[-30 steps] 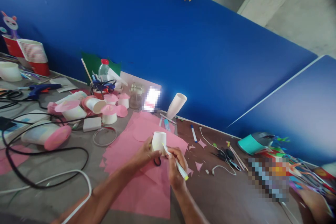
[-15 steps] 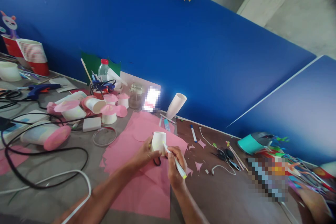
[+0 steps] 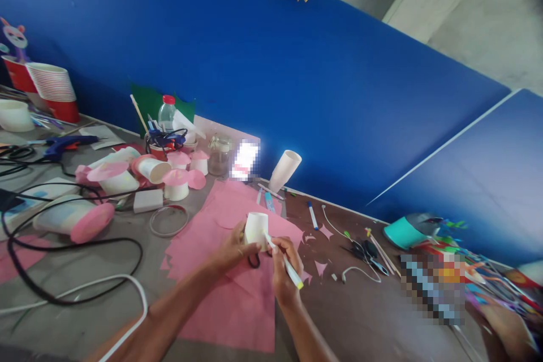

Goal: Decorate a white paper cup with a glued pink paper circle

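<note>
My left hand [image 3: 236, 249] is closed around the side of a small white paper cup [image 3: 256, 227], which is held upside down above the pink paper [image 3: 229, 317]. In my right hand [image 3: 287, 268] is a white marker [image 3: 292, 274] with a yellow end, gripped like a pen. Its tip is at the right side of the cup, where a faint yellow tint shows; whether it touches cannot be made out. A dark loop [image 3: 253, 261], perhaps a band at the wrist or a cord, shows just below the cup.
Paper cups with pink paper pieces [image 3: 176, 184], a glue gun [image 3: 57, 146] and black cables [image 3: 139, 260] lie to the left. A stack of white cups [image 3: 285, 169] leans by the blue partition [image 3: 271, 79]. Scissors [image 3: 369, 251] and paper scraps are on the right.
The marker and my right hand have shifted very slightly at the cup. Everything else looks the same.
</note>
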The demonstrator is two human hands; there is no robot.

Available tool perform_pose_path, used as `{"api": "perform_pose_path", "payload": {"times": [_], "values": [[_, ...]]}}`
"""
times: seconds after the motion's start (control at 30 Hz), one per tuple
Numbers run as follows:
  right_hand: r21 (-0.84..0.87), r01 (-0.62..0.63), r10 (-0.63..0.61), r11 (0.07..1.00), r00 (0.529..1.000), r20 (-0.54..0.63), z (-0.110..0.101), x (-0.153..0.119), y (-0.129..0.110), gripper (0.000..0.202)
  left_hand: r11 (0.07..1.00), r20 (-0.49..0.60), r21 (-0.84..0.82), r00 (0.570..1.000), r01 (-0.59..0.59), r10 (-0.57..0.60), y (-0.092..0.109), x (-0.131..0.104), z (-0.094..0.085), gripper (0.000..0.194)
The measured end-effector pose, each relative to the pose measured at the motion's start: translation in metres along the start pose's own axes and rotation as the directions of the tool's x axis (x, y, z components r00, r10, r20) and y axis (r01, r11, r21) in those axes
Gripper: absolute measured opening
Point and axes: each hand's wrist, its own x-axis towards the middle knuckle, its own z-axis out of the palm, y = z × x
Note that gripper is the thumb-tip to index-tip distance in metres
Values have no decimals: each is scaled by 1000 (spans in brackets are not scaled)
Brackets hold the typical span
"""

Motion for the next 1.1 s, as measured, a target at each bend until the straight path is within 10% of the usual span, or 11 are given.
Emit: {"api": "perform_pose_path", "payload": {"times": [1.1], "values": [[0, -66, 66, 998, 997, 34, -6, 2, -1, 20, 1000, -4, -29, 1000, 0, 0, -4, 1, -1, 61]]}}
